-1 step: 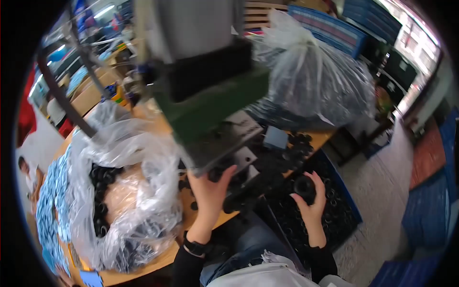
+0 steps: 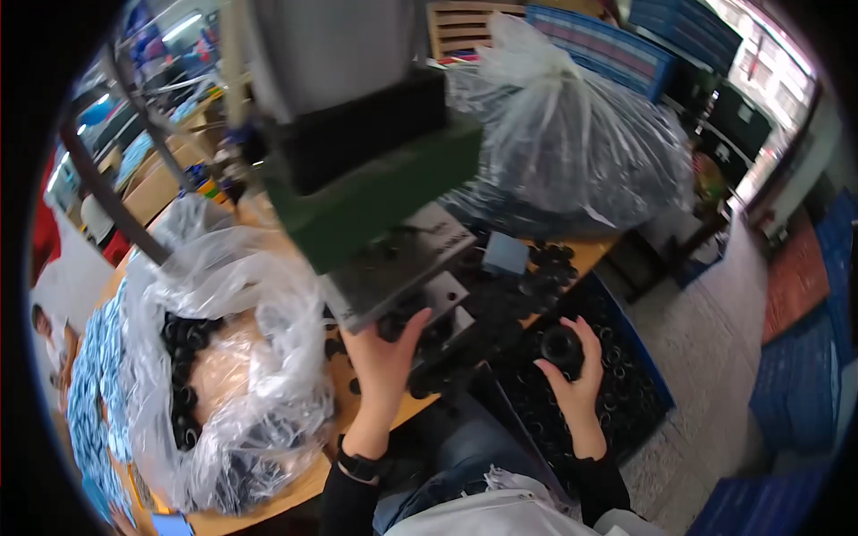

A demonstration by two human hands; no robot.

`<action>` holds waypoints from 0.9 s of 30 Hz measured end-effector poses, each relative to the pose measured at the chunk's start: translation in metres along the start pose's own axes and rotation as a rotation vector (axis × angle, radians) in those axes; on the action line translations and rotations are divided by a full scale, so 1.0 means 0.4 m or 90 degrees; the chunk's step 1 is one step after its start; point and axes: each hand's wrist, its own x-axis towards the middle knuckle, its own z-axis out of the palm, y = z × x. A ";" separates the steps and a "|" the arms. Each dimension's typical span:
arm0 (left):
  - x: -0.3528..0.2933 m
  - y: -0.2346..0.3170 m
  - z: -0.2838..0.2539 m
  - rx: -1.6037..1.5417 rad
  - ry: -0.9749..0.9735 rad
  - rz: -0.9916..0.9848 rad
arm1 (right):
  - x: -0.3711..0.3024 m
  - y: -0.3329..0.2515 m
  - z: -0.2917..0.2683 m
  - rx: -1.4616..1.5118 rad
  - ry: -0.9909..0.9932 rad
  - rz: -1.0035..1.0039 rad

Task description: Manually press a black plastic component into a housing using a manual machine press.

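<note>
My right hand is closed round a round black ring-shaped part, held between thumb and fingers above a blue crate of similar black rings. At the bench press, with its grey housing and green block, my left hand reaches in under a clear plate. The left thumb stands apart from the forefinger, and that hand looks open. Its other fingertips are hidden by the plate. Dark round parts and a metal plate with holes lie just beyond this hand.
An opened clear plastic bag with black rings inside stands on the wooden table at left, beside light blue strips. Black pieces surround a small blue-grey block. Behind sits a tied, full bag. Blue crates line the right.
The whole view has shifted slightly, so the press and bags appear farther left. The ring in my right hand now shows its round face more. Both hands keep nearly the same pose.
</note>
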 end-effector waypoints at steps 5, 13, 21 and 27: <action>0.000 0.009 0.023 -0.014 -0.012 -0.009 | -0.014 0.041 -0.014 -0.005 0.017 0.047; -0.012 0.005 0.039 0.111 0.021 0.063 | -0.157 0.386 -0.014 -0.438 0.058 0.354; -0.032 -0.006 -0.040 0.065 -0.040 0.040 | 0.196 0.264 0.223 -0.118 -0.083 0.045; -0.183 -0.041 -0.271 0.160 -0.006 0.005 | 0.249 0.360 0.374 -0.276 -0.166 -0.281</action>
